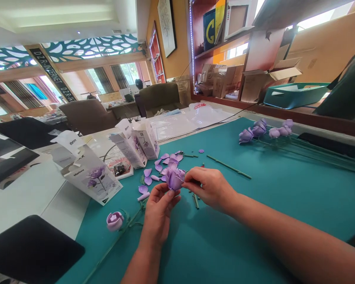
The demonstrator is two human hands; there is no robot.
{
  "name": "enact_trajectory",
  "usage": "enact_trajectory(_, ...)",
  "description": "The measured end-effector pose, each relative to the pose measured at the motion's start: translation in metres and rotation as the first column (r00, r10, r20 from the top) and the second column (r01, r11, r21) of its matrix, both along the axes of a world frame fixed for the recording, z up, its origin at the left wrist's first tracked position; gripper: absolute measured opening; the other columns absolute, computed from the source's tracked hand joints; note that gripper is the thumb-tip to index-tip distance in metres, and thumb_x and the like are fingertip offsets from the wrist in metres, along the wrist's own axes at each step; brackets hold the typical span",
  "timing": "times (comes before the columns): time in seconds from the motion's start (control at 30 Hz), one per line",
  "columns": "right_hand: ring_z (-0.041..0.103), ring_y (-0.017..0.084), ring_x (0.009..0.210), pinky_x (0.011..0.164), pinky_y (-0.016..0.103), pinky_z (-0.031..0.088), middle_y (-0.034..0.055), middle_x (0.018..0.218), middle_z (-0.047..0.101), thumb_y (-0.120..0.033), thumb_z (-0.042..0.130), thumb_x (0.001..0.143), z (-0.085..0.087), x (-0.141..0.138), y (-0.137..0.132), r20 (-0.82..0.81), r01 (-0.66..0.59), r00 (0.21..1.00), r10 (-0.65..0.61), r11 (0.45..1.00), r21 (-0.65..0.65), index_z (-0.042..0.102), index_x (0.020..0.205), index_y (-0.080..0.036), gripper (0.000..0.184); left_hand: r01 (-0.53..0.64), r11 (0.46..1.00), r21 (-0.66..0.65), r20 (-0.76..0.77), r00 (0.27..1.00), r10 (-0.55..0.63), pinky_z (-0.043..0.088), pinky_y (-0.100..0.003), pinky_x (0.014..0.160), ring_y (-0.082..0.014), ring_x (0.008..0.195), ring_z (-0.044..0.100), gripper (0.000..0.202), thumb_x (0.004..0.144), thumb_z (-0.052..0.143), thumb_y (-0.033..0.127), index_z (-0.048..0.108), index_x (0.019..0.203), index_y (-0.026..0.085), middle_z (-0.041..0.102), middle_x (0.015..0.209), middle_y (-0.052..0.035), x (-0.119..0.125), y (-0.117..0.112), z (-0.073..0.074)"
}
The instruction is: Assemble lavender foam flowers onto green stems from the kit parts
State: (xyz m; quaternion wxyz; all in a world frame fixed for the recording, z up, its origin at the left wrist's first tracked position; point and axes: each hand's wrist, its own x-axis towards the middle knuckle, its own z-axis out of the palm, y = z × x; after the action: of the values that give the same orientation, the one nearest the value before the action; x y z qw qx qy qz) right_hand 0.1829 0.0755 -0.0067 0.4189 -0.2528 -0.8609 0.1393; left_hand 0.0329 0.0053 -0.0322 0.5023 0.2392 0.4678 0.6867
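Note:
A purple toy rose head is held upright above the teal mat, with my left hand closed around its base. My right hand pinches the outer petal edge on the rose's right side; the fingertips partly hide the contact. Loose purple petals lie just beyond and to the left of my hands. Short green stem pieces rest beneath my right hand. To the left of my left forearm lies a small cup-shaped purple flower on a long green stem.
Several printed white boxes stand along the left edge of the teal mat. Finished purple roses on long stems lie at the far right near a black object. A green stem and a purple disc lie beyond my hands.

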Motion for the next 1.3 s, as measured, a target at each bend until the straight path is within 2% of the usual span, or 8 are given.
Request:
enact_trajectory(0.47, 0.054, 0.009, 0.06, 0.058, 0.019, 0.039, -0.0012, 0.067, 0.061, -0.025, 0.056, 0.087, -0.002, -0.004, -0.004, -0.056, -0.069, 0.996, 0.075, 0.993, 0.094, 0.058, 0.075, -0.019, 0.013, 0.056, 0.996, 0.068, 0.021, 0.998, -0.058, 0.051, -0.027, 0.075, -0.0117, 0.076, 0.063, 0.029, 0.059, 0.079, 0.02, 0.062, 0.083, 0.021, 0.067, 0.081, 0.0029, -0.001, -0.001, 0.001)
enact_trajectory(0.73, 0.054, 0.009, 0.059, 0.057, 0.019, 0.04, -0.0006, 0.065, 0.061, -0.027, 0.055, 0.089, 0.003, -0.004, -0.008, -0.118, -0.104, 0.986, 0.119, 0.987, 0.126, 0.06, 0.075, -0.018, 0.017, 0.124, 0.988, 0.097, 0.052, 0.99, -0.129, 0.052, -0.027, 0.076, -0.0114, 0.075, 0.063, 0.025, 0.062, 0.077, 0.023, 0.064, 0.083, 0.021, 0.068, 0.082, 0.0023, 0.0, -0.001, 0.001)
enact_trajectory(0.87, 0.056, 0.009, 0.061, 0.059, 0.019, 0.042, -0.0003, 0.069, 0.063, -0.03, 0.054, 0.089, 0.01, 0.001, -0.005, -0.158, -0.142, 0.977, 0.142, 0.99, 0.013, 0.062, 0.079, -0.018, 0.017, 0.109, 0.99, 0.095, 0.099, 0.988, -0.118, 0.053, -0.028, 0.075, -0.0131, 0.075, 0.065, 0.026, 0.06, 0.078, 0.023, 0.064, 0.083, 0.022, 0.069, 0.078, 0.0025, -0.004, -0.001, 0.003)
enact_trajectory(1.0, 0.056, 0.011, 0.061, 0.056, 0.021, 0.043, 0.0002, 0.069, 0.063, -0.032, 0.051, 0.089, 0.01, 0.009, 0.023, -0.241, -0.029, 0.97, -0.027, 0.974, -0.224, 0.062, 0.08, -0.017, 0.021, 0.022, 0.996, 0.092, 0.17, 0.985, -0.037, 0.054, -0.028, 0.071, -0.0127, 0.07, 0.064, 0.029, 0.059, 0.08, 0.022, 0.064, 0.083, 0.023, 0.067, 0.073, 0.004, -0.018, -0.001, 0.009)
enact_trajectory(1.07, 0.055, 0.012, 0.06, 0.055, 0.022, 0.044, 0.0, 0.068, 0.063, -0.033, 0.051, 0.088, 0.006, 0.009, 0.044, -0.219, 0.025, 0.971, -0.095, 0.952, -0.304, 0.063, 0.08, -0.018, 0.021, -0.027, 0.994, 0.103, 0.198, 0.98, 0.006, 0.055, -0.026, 0.069, -0.0118, 0.07, 0.063, 0.03, 0.059, 0.08, 0.023, 0.065, 0.085, 0.022, 0.067, 0.076, 0.0032, -0.027, -0.001, 0.013)
enact_trajectory(1.13, 0.056, 0.012, 0.059, 0.054, 0.023, 0.043, -0.0002, 0.068, 0.064, -0.031, 0.05, 0.088, 0.001, 0.004, 0.063, -0.112, 0.078, 0.986, -0.125, 0.932, -0.353, 0.064, 0.082, -0.018, 0.02, -0.058, 0.991, 0.118, 0.225, 0.974, 0.03, 0.055, -0.025, 0.066, -0.0113, 0.069, 0.062, 0.029, 0.06, 0.079, 0.024, 0.066, 0.085, 0.02, 0.067, 0.077, 0.0021, -0.034, -0.002, 0.016)
enact_trajectory(1.2, 0.059, 0.013, 0.064, 0.058, 0.023, 0.044, 0.001, 0.074, 0.067, -0.026, 0.051, 0.087, -0.003, -0.005, 0.076, 0.04, 0.14, 0.99, -0.135, 0.938, -0.316, 0.067, 0.087, -0.018, 0.018, -0.06, 0.989, 0.135, 0.25, 0.968, 0.024, 0.055, -0.025, 0.065, -0.0112, 0.069, 0.062, 0.025, 0.061, 0.078, 0.024, 0.066, 0.082, 0.019, 0.066, 0.077, 0.001, -0.039, -0.002, 0.018)
enact_trajectory(1.3, 0.063, 0.014, 0.087, 0.072, 0.023, 0.045, 0.0041, 0.097, 0.07, -0.015, 0.048, 0.088, -0.008, -0.026, 0.086, 0.286, 0.163, 0.952, -0.106, 0.97, -0.182, 0.067, 0.101, -0.018, 0.024, -0.064, 0.987, 0.149, 0.271, 0.962, 0.021, 0.055, -0.026, 0.063, -0.0116, 0.069, 0.061, 0.023, 0.061, 0.078, 0.024, 0.067, 0.08, 0.017, 0.066, 0.078, -0.0005, -0.041, -0.003, 0.02)
